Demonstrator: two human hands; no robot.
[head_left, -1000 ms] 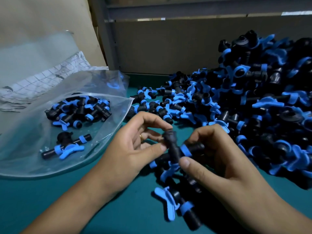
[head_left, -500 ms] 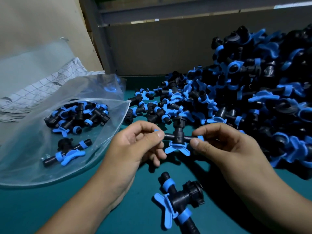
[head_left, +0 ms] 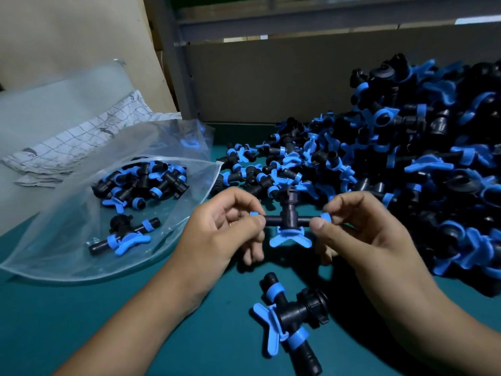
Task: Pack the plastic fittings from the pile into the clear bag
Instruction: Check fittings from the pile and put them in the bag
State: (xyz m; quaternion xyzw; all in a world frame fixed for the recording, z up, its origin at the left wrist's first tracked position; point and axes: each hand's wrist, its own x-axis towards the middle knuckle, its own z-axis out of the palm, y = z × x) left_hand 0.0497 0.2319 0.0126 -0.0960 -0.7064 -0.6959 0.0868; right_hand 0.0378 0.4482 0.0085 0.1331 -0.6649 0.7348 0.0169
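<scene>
A teal table (head_left: 81,321) is carrying a big pile (head_left: 406,164) of fittings against a grey wall (head_left: 271,82). The clear bag (head_left: 89,229) is lying left. Left hand (head_left: 225,232) and right hand (head_left: 360,229) are pinching one fitting (head_left: 288,221) by its ends.

I work at a teal-green table top (head_left: 81,321) under dim light. Behind it stands a grey back panel (head_left: 271,82), a metal post (head_left: 176,63), and beige board (head_left: 67,31).
</scene>
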